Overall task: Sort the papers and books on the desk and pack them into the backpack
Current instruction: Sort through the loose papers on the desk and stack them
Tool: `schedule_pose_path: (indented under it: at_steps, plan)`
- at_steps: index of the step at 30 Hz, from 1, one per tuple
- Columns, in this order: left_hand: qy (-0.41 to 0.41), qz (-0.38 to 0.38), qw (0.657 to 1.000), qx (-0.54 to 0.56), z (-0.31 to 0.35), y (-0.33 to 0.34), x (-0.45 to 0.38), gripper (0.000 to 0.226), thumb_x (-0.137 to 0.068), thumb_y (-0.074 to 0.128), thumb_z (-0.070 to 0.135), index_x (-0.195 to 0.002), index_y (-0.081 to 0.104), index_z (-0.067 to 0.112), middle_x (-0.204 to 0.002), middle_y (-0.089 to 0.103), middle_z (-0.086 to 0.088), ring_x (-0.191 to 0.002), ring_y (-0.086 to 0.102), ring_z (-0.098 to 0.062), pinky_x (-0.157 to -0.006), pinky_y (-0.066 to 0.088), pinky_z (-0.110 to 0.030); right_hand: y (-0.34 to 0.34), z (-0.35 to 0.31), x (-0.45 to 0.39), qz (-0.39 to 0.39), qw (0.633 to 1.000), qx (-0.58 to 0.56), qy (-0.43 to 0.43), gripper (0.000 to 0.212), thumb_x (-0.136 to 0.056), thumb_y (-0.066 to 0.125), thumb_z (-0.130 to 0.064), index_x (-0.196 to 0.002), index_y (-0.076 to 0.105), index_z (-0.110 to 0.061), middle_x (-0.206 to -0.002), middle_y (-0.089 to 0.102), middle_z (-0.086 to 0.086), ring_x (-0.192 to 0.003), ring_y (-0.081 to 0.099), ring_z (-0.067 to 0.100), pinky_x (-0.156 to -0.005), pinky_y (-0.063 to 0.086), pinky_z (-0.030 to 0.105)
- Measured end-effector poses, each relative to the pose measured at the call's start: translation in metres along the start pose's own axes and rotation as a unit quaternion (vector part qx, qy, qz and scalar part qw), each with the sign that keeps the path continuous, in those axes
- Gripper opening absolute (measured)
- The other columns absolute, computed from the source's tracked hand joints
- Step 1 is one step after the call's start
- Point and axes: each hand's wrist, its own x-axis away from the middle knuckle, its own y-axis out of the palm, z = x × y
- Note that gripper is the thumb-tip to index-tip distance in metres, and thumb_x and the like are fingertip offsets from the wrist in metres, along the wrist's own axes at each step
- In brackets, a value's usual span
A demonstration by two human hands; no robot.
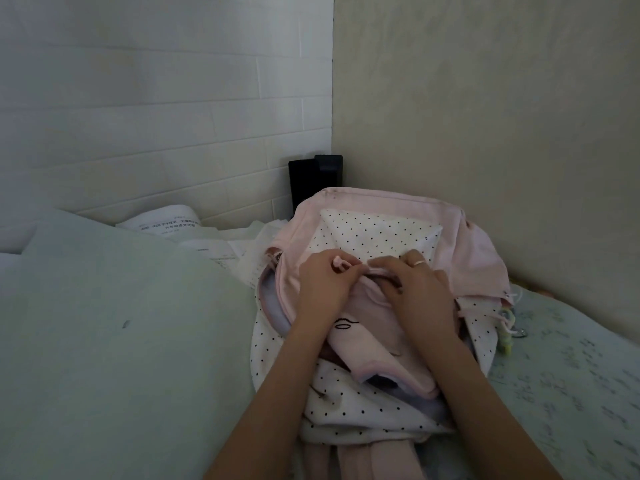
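Note:
A pink and white polka-dot backpack point(377, 230) lies flat in front of me, its straps toward me. My left hand point(323, 278) pinches a small pink zipper pull point(338, 263) on the bag's pink front flap. My right hand point(417, 285), with a ring on one finger, grips the pink fabric edge just right of the pull. Printed papers point(169, 223) lie behind the bag at the left, partly hidden by a pale green pillow point(114, 323). The inside of the bag is hidden.
A black box-like object point(313, 178) stands in the wall corner behind the bag. A small keychain charm point(509, 327) hangs at the bag's right side. Pale green patterned bedding point(568, 375) spreads to the right. Walls close in behind and to the right.

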Motion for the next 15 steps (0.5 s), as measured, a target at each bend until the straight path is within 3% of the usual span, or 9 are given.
schedule_pose_path:
  at_steps: [2, 4, 6, 9, 12, 15]
  plan:
    - [0.004, -0.018, 1.0, 0.014, 0.003, -0.005, -0.001, 0.015, -0.071, 0.078, 0.011, -0.064, 0.07, 0.022, -0.063, 0.065, 0.015, -0.061, 0.059, 0.003, -0.068, 0.049, -0.02, 0.002, 0.001, 0.001, 0.03, 0.999, -0.013, 0.011, 0.015, -0.087, 0.057, -0.034, -0.096, 0.069, -0.035, -0.086, 0.045, -0.008, -0.081, 0.055, 0.016, -0.07, 0.033, 0.032]
    - [0.02, -0.019, 1.0, 0.0, 0.004, -0.011, -0.003, 0.01, -0.071, 0.078, 0.01, -0.067, 0.072, 0.017, -0.066, 0.065, 0.015, -0.062, 0.057, 0.007, -0.064, 0.042, -0.009, 0.004, 0.0, 0.002, 0.064, 0.997, -0.023, 0.021, 0.024, -0.086, 0.048, -0.04, -0.091, 0.07, -0.032, -0.086, 0.05, -0.007, -0.08, 0.056, 0.017, -0.068, 0.037, 0.033]
    - [0.034, 0.028, 0.998, -0.04, -0.002, -0.025, -0.008, 0.009, -0.072, 0.076, 0.012, -0.067, 0.071, 0.018, -0.067, 0.065, 0.014, -0.065, 0.057, 0.005, -0.064, 0.041, -0.008, 0.005, 0.003, 0.003, 0.1, 0.994, -0.035, 0.034, 0.032, -0.087, 0.042, -0.042, -0.088, 0.07, -0.027, -0.088, 0.055, -0.003, -0.077, 0.058, 0.02, -0.066, 0.044, 0.036]
    - [0.016, 0.122, 0.992, -0.039, -0.021, -0.056, -0.02, 0.008, -0.074, 0.074, 0.008, -0.07, 0.071, 0.013, -0.069, 0.066, 0.009, -0.063, 0.056, 0.008, -0.064, 0.037, -0.002, 0.002, 0.01, 0.003, 0.144, 0.985, -0.064, 0.065, 0.028, -0.088, 0.046, -0.035, -0.086, 0.068, -0.018, -0.09, 0.056, 0.002, -0.07, 0.058, 0.026, -0.063, 0.049, 0.04]
    - [0.007, 0.151, 0.987, -0.057, -0.025, -0.062, -0.021, 0.005, -0.076, 0.072, 0.007, -0.072, 0.07, 0.01, -0.068, 0.063, 0.014, -0.064, 0.056, 0.01, -0.064, 0.036, 0.001, 0.004, 0.004, 0.004, 0.176, 0.982, -0.046, 0.041, 0.03, -0.087, 0.046, -0.035, -0.083, 0.069, -0.017, -0.099, 0.058, 0.006, -0.086, 0.056, 0.03, -0.072, 0.047, 0.04]
    - [0.033, 0.114, 0.989, -0.083, -0.024, -0.047, -0.02, 0.006, -0.077, 0.071, 0.011, -0.072, 0.068, 0.012, -0.072, 0.065, 0.011, -0.071, 0.058, 0.0, -0.067, 0.037, -0.002, 0.005, 0.003, 0.003, 0.19, 0.982, -0.003, -0.012, 0.027, -0.085, 0.049, -0.036, -0.093, 0.072, -0.026, -0.117, 0.059, 0.005, -0.108, 0.048, 0.029, -0.088, 0.035, 0.039]
